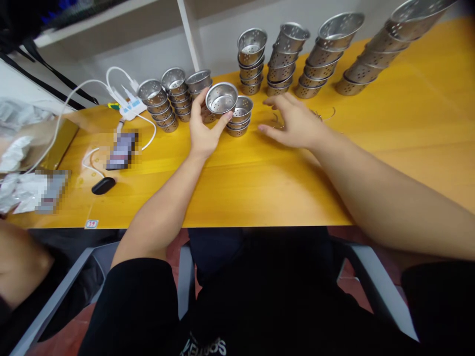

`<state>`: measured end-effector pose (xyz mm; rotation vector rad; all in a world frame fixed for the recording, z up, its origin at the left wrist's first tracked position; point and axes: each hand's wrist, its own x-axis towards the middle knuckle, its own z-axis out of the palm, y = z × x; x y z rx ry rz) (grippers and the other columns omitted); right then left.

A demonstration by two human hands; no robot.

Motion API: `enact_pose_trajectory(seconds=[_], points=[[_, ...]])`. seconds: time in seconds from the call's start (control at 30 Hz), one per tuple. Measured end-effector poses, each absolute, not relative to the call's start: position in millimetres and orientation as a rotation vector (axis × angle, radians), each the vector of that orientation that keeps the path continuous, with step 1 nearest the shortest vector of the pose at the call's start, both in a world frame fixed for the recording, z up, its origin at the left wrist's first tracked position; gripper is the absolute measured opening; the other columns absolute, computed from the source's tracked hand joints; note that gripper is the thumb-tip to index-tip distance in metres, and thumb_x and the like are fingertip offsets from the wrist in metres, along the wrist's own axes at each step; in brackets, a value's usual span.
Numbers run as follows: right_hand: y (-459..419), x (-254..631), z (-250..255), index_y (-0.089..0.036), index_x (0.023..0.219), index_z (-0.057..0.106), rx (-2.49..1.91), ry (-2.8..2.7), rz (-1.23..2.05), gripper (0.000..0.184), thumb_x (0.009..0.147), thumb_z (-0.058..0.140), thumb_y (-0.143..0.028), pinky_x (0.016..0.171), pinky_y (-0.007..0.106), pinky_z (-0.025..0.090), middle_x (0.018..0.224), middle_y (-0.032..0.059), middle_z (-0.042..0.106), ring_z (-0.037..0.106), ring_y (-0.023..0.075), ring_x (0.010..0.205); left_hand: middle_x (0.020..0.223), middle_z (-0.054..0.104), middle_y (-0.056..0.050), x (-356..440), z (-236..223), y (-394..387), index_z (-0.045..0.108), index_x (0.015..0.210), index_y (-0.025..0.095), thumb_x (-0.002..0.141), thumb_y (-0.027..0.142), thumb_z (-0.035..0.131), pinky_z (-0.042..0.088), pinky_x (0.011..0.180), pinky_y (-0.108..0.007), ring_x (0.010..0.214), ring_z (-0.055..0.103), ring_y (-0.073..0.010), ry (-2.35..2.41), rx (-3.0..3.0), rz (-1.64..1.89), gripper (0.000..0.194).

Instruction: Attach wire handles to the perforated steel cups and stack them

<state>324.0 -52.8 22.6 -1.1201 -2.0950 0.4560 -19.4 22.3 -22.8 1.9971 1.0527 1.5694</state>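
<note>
**Seven tall stacks (284,59) standing, one short stack (238,125), one cup (222,100) off the pile**

- Table (260,190): yellow top, bearing every stack.
- Right-hand row (321,62): four tall stacks along the back, perforated metal, open ends up, some leaning. Judged complete or close to it.
- Left-hand row (163,106): three tall stacks near the white power strip (131,106); the third is partly hidden by fingers. Judged equally far on.
- Short stack: in front of the gap between rows, at least three cups, visibly lower than its neighbours. Judged the unfinished piece.
- Right hand (299,121): open, fingers curved, low over the wood, apart from the short stack; nothing seen in it.
- Left hand (204,133): gripping the single cup between thumb and fingers.
- Cup: held up just beside the short stack, mouth visible; the only one seen unstacked. Whether it touches the stack, cannot tell.
</note>
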Motion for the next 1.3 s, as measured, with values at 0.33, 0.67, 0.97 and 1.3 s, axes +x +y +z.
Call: enact_pose_trajectory(seconds=[0.33,0.67,0.97,1.3], points=[[-65.7,289.1,17.9,-0.036,0.193,0.068,-0.833,-2.083,0.671,0.109,0.107,0.087,-0.1,0.142,0.08,0.065,0.186,0.0156,0.077,0.082,0.0545,0.157,0.19,0.07,-0.014,-13.7,-22.9,21.2,0.047,0.192,0.05,0.095,0.118,0.076,0.06,0.156,-0.058,0.18,0.072,-0.0377,1.034,1.95,1.553,0.121],[-70.8,289.0,22.8,-0.037,0.197,0.065,-0.878,-2.082,0.593,0.105,0.109,0.089,-0.09,0.142,0.077,0.066,0.188,0.0155,0.074,0.08,0.0545,0.16,0.185,0.076,-0.016,-14.0,-22.3,17.6,0.058,0.182,0.043,0.095,0.116,0.081,0.062,0.152,-0.061,0.179,0.074,-0.0402,1.015,1.985,1.45,0.116],[-72.3,286.8,25.0,-0.041,0.19,0.07,-0.884,-2.072,0.543,0.098,0.109,0.087,-0.094,0.136,0.077,0.069,0.19,0.0158,0.069,0.073,0.0546,0.164,0.191,0.073,-0.016,-14.1,-29.2,17.5,0.05,0.191,0.044,0.107,0.109,0.075,0.065,0.152,-0.057,0.18,0.075,-0.037,0.989,2.06,1.342,0.109],[-71.2,285.3,22.9,-0.041,0.198,0.06,-0.906,-2.059,0.554,0.104,0.111,0.085,-0.094,0.139,0.076,0.069,0.194,0.0148,0.068,0.077,0.0544,0.161,0.197,0.065,-0.014,-12.4,-16.6,3.1,0.058,0.188,0.046,0.103,0.113,0.074,0.073,0.14,-0.056,0.18,0.072,-0.0408,1.022,1.985,1.249,0.109]])
